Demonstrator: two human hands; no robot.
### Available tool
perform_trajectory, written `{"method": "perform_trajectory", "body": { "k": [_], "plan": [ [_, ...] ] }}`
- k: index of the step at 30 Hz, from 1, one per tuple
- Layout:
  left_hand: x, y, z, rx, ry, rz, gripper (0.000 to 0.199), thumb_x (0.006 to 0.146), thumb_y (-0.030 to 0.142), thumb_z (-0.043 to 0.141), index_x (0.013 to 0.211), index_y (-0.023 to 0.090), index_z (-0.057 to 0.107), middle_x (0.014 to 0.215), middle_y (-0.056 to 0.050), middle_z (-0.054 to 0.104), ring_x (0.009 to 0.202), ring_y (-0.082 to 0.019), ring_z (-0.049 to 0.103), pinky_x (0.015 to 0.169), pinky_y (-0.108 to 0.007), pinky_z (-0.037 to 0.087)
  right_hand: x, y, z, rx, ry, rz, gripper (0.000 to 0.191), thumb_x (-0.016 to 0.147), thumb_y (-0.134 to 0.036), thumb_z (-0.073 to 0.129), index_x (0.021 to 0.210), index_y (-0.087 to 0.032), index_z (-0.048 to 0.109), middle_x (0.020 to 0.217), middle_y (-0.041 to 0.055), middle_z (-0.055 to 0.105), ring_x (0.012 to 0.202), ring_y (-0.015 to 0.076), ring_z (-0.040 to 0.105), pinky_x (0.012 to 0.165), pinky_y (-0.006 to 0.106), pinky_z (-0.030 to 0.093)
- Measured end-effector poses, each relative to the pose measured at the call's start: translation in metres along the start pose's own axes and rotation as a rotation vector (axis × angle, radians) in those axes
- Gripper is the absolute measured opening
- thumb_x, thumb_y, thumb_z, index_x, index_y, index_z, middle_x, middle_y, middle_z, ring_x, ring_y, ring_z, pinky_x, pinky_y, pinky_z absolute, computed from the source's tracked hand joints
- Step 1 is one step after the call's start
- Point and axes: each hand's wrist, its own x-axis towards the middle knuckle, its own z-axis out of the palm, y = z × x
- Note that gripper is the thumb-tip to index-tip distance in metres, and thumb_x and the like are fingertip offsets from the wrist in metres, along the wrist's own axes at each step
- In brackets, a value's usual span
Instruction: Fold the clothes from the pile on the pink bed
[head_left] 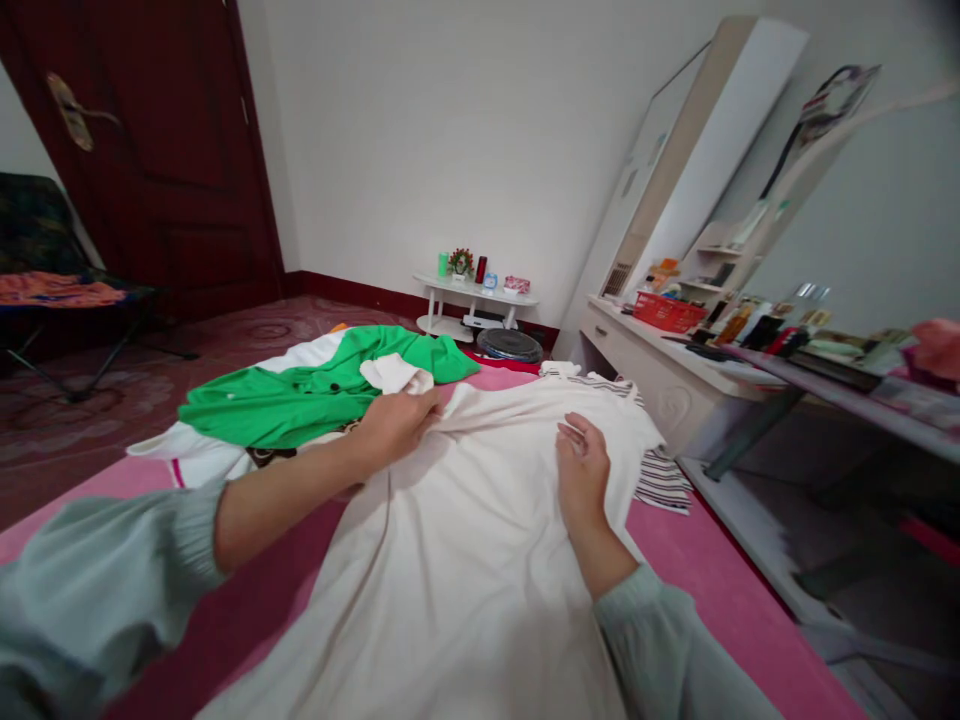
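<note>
A long white garment (465,540) lies spread over the pink bed cover (697,560), reaching the bottom of the view. My left hand (401,425) pinches its fabric near the upper left part, where a sleeve-like end sticks up past the fingers. Over the right part of the garment is my right hand (583,465), its fingers partly curled but apart, holding nothing. A green garment (322,390) lies beyond my left hand on top of other white clothes. Striped cloth (661,482) shows from under the white garment at the right.
At the right stand a white dresser (645,350) with a red basket (667,311) and bottles, and a glass-topped table on metal legs. A low white shelf (476,290) is by the far wall. A folding chair (67,290) and a dark red door (150,150) are left.
</note>
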Motion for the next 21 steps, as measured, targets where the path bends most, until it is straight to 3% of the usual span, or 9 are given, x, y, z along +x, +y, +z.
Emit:
{"method": "perform_trajectory", "body": {
  "k": [4,8,11,14,16,18,21],
  "plan": [
    [-0.053,0.013,-0.010,-0.043,-0.136,0.172,0.019,0.094,0.027,0.039,0.097,0.023,0.057,0.093,-0.004,0.068,0.083,-0.021,0.065,0.067,-0.028,0.043,0.042,0.006,-0.014,-0.192,0.052,-0.116,0.027,0.077,-0.021,0.050,0.100,-0.015,0.062,0.113,0.0109,0.059,0.100,0.0198,0.058,0.092,0.037,0.047],
    [-0.087,0.019,-0.006,-0.102,-0.238,0.153,0.019,0.092,0.022,0.039,0.099,0.022,0.057,0.092,-0.004,0.067,0.079,-0.020,0.064,0.067,-0.028,0.043,0.088,0.016,-0.018,-0.584,-0.216,-0.138,0.039,0.076,-0.012,0.044,0.111,-0.012,0.062,0.117,0.0135,0.060,0.108,0.0218,0.056,0.097,0.035,0.043],
    [-0.092,0.016,0.003,-0.173,-0.214,0.072,0.036,0.089,0.024,0.045,0.125,0.023,0.046,0.096,-0.005,0.068,0.082,-0.020,0.064,0.069,-0.029,0.044,0.110,0.021,-0.015,-0.854,-0.435,-0.094,0.055,0.076,-0.004,0.042,0.129,-0.014,0.054,0.131,0.0133,0.054,0.119,0.0242,0.050,0.101,0.036,0.039],
    [-0.087,0.012,0.010,-0.132,-0.201,0.020,0.043,0.086,0.035,0.051,0.127,0.022,0.048,0.099,-0.007,0.067,0.082,-0.023,0.064,0.068,-0.031,0.045,0.121,0.024,-0.013,-1.048,-0.538,0.015,0.061,0.080,-0.005,0.043,0.139,-0.020,0.045,0.128,0.0141,0.056,0.112,0.0268,0.056,0.094,0.038,0.042],
    [-0.083,0.011,0.012,-0.101,-0.199,0.011,0.036,0.086,0.039,0.052,0.117,0.023,0.057,0.101,-0.008,0.067,0.083,-0.025,0.065,0.068,-0.032,0.045,0.125,0.027,-0.014,-1.098,-0.560,0.067,0.054,0.080,-0.007,0.049,0.133,-0.019,0.053,0.118,0.0158,0.061,0.104,0.0282,0.060,0.087,0.038,0.044],
    [-0.080,0.012,0.013,-0.103,-0.181,0.017,0.030,0.086,0.037,0.051,0.111,0.024,0.060,0.101,-0.007,0.067,0.084,-0.025,0.065,0.068,-0.032,0.044,0.128,0.028,-0.018,-1.097,-0.558,0.083,0.040,0.076,-0.009,0.055,0.114,-0.015,0.066,0.109,0.0170,0.063,0.099,0.0288,0.061,0.084,0.036,0.045],
    [-0.079,0.011,0.013,-0.116,-0.135,0.035,0.024,0.089,0.033,0.046,0.101,0.022,0.064,0.095,-0.007,0.069,0.081,-0.024,0.066,0.065,-0.030,0.042,0.133,0.026,-0.030,-1.069,-0.509,0.073,0.024,0.072,-0.015,0.063,0.094,-0.013,0.071,0.103,0.0160,0.064,0.098,0.0283,0.061,0.081,0.035,0.045]
  ]
}}
